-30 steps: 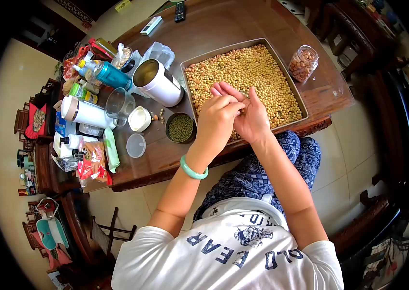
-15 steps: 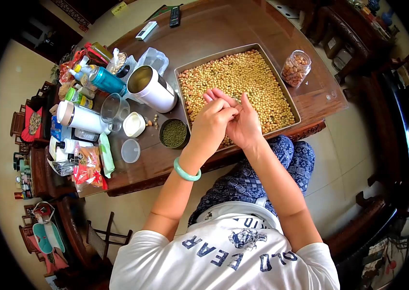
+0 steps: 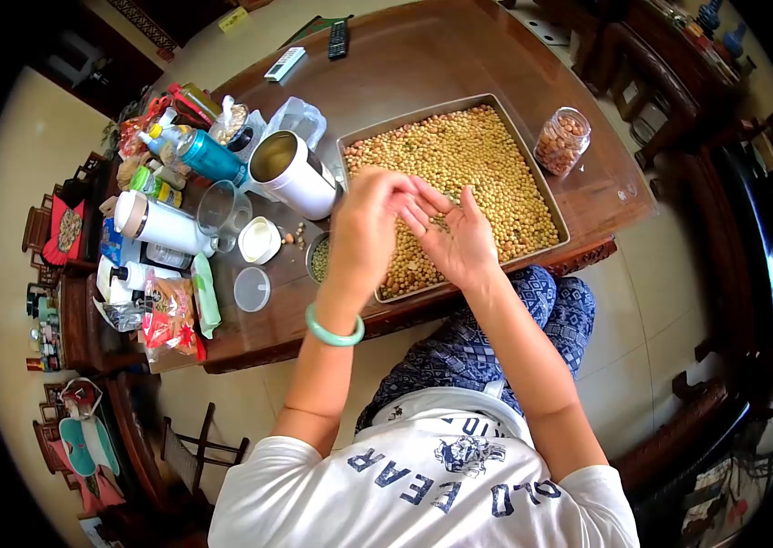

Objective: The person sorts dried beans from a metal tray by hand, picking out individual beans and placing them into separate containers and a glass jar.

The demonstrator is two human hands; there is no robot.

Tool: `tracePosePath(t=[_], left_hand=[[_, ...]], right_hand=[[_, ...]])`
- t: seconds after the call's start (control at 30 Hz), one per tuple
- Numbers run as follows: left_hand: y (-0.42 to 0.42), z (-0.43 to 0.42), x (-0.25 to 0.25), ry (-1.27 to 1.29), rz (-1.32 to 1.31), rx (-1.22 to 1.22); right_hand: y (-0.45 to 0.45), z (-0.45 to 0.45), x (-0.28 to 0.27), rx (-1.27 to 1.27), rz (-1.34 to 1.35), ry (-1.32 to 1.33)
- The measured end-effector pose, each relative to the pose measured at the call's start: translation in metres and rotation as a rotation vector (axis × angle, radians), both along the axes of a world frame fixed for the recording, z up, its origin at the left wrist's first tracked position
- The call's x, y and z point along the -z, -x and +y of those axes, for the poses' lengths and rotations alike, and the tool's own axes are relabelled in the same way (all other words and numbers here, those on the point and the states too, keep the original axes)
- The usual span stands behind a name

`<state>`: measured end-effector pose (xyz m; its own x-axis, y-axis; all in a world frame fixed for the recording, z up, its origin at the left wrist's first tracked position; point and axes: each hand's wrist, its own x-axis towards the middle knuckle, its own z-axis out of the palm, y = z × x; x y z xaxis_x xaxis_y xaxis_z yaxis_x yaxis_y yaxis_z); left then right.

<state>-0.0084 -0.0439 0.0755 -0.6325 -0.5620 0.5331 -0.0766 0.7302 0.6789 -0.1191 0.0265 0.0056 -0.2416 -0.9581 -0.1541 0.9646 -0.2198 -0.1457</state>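
My right hand (image 3: 467, 245) is palm up over the near part of a tray (image 3: 566, 228), fingers stretched and thumb apart; any small beans on the palm are too small to make out. My left hand (image 3: 366, 228), on the arm with the jade-green bangle (image 3: 333, 336), is at the tray's left edge. It is slightly blurred, its fingers curled inward close to my right fingertips; what they pinch, if anything, is hidden. Yellow soybeans (image 3: 460, 146) mixed with darker beans fill the tray. A round bowl of green mung beans (image 3: 318, 259) is partly hidden behind my left hand.
A glass jar of peanuts (image 3: 562, 142) stands right of the tray. On the left are an open white canister (image 3: 300, 183), a white lid (image 3: 259, 240), a clear lid (image 3: 251, 288), a few loose nuts (image 3: 290, 238) and crowded bottles. A remote control (image 3: 338, 39) lies at the back.
My left hand has lifted out of my right palm and moved left, now covering much of the mung bean bowl. The right palm has opened out, its thumb and fingers spreading.
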Motion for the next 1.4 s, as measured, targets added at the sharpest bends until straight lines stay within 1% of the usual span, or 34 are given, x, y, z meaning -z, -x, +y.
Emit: tracePosePath(t=[0.03,0.1,0.17,0.27,0.3,0.4,0.5,0.57,0.63,0.67,0.73,0.77,0.8,0.83,0.9,0.93,1.0,1.03,1.1,1.37,1.4], left_hand=[[-0.008,-0.014,-0.007,0.131,0.022,-0.089],[-0.025,-0.040,-0.027,0.228,0.065,-0.230],[-0.043,-0.065,-0.041,0.308,0.048,-0.340],[-0.059,-0.099,-0.046,0.383,-0.035,-0.464],[-0.063,-0.109,-0.044,0.386,-0.037,-0.465],[-0.070,-0.123,-0.036,0.351,-0.214,-0.483],[-0.070,-0.120,-0.029,0.341,-0.169,-0.489],[-0.065,-0.105,-0.029,0.353,-0.134,-0.480],[-0.056,-0.081,-0.026,0.255,-0.008,-0.375],[-0.050,-0.064,-0.023,0.207,0.000,-0.302],[-0.036,-0.030,-0.013,0.039,-0.102,-0.153],[-0.030,-0.021,-0.001,0.059,-0.114,-0.080],[-0.022,-0.007,0.002,0.049,-0.127,-0.051],[-0.016,-0.003,0.015,0.025,-0.112,-0.026],[-0.007,0.003,0.029,-0.042,-0.198,-0.032],[-0.004,0.003,0.035,-0.041,-0.193,-0.029],[0.002,0.003,0.043,0.085,-0.238,-0.091],[0.004,0.003,0.042,0.086,-0.233,-0.089],[0.006,0.004,0.042,0.242,-0.263,-0.124],[0.010,0.004,0.040,0.247,-0.307,-0.116],[0.011,0.003,0.040,0.166,-0.270,-0.102]], right_hand=[[0.000,-0.002,0.002,0.007,-0.092,0.068],[-0.001,-0.002,0.003,0.000,-0.098,0.091],[0.000,-0.002,0.008,0.005,-0.130,0.154],[0.000,-0.003,0.008,0.004,-0.118,0.158],[0.000,-0.002,0.007,0.004,-0.133,0.156],[-0.001,-0.001,0.008,0.006,-0.164,0.155],[0.001,-0.001,0.010,0.014,-0.168,0.163],[0.000,-0.001,0.008,0.017,-0.107,0.158],[0.000,-0.002,0.006,0.019,-0.118,0.126],[-0.001,-0.002,0.005,0.012,-0.130,0.134],[0.000,-0.003,0.007,0.000,-0.116,0.147],[0.000,-0.002,0.007,0.001,-0.119,0.144],[0.000,-0.002,0.007,0.000,-0.095,0.143],[0.000,-0.002,0.006,0.000,-0.071,0.142],[0.001,-0.001,0.005,-0.001,-0.030,0.117],[0.001,-0.002,0.003,-0.002,-0.025,0.098],[0.000,-0.003,0.003,-0.001,-0.027,0.073],[0.001,-0.003,0.002,0.002,-0.022,0.074],[0.000,-0.002,0.000,0.012,-0.043,0.048],[0.002,-0.002,0.004,-0.028,0.006,0.057],[0.002,-0.001,0.002,-0.037,0.019,0.044]])
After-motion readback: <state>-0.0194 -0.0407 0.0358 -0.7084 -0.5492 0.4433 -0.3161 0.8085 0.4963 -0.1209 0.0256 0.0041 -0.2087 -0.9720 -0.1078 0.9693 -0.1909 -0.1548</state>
